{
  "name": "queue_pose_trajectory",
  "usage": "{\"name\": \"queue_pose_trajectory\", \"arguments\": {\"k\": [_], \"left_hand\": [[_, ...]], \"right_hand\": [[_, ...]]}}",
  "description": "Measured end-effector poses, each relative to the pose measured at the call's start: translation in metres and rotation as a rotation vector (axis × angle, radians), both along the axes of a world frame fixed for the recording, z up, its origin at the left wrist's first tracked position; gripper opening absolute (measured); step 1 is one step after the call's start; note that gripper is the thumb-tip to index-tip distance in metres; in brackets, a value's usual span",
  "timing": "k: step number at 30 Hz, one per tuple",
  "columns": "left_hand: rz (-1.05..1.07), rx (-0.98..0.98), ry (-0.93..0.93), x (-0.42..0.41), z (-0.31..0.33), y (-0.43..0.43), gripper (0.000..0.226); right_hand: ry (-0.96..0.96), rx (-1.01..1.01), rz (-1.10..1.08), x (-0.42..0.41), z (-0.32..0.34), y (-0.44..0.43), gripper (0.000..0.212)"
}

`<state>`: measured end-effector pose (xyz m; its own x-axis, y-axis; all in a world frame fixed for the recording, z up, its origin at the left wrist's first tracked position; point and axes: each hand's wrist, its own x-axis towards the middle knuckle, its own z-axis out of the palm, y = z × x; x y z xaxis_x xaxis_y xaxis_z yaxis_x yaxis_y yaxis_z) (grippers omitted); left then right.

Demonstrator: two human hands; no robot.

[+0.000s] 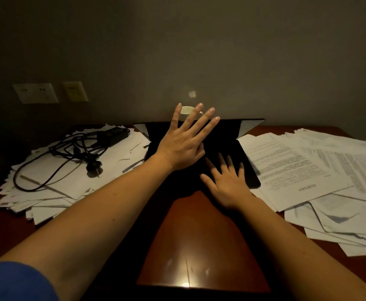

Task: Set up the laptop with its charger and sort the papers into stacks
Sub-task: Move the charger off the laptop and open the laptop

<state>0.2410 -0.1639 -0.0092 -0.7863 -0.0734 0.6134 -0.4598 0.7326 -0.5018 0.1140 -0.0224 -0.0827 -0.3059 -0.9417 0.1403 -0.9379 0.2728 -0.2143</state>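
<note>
Laptop: black, open, centre, beneath both hands.
Left hand: released, fingers spread over the hinge.
Right hand: flat on the base, grasping nothing.
Charger: 9 o'clock, atop papers.
More papers: 3 o'clock.

The laptop sits mid-frame on the desk, opened toward the wall. A paper pile lies left of it, with a coiled cable and what may be a power strip on top. More papers spread to its right. A cup stands behind the laptop. Sockets are on the wall at upper left.
</note>
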Motion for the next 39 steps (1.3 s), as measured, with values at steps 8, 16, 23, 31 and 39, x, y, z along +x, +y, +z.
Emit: {"name": "queue_pose_trajectory", "arguments": {"k": [8, 16, 23, 31, 39], "left_hand": [[-0.020, -0.013, 0.062, -0.019, 0.011, -0.018, 0.072], [0.110, 0.087, 0.016, -0.030, 0.045, -0.052, 0.075], [0.179, 0.249, 0.082, -0.048, 0.048, -0.052, 0.072], [0.099, 0.238, 0.232, -0.055, 0.044, -0.062, 0.066], [0.172, 0.212, 0.186, -0.059, 0.044, -0.074, 0.071]], "right_hand": [[-0.126, 0.084, -0.125, -0.017, 0.007, -0.017, 0.067], [-0.110, 0.213, -0.126, 0.002, 0.004, -0.007, 0.077], [-0.088, 0.099, -0.141, 0.004, 0.004, -0.011, 0.072], [0.065, -0.014, -0.009, -0.049, 0.015, -0.057, 0.072], [0.044, 0.092, 0.023, -0.057, 0.004, -0.065, 0.069]]}}
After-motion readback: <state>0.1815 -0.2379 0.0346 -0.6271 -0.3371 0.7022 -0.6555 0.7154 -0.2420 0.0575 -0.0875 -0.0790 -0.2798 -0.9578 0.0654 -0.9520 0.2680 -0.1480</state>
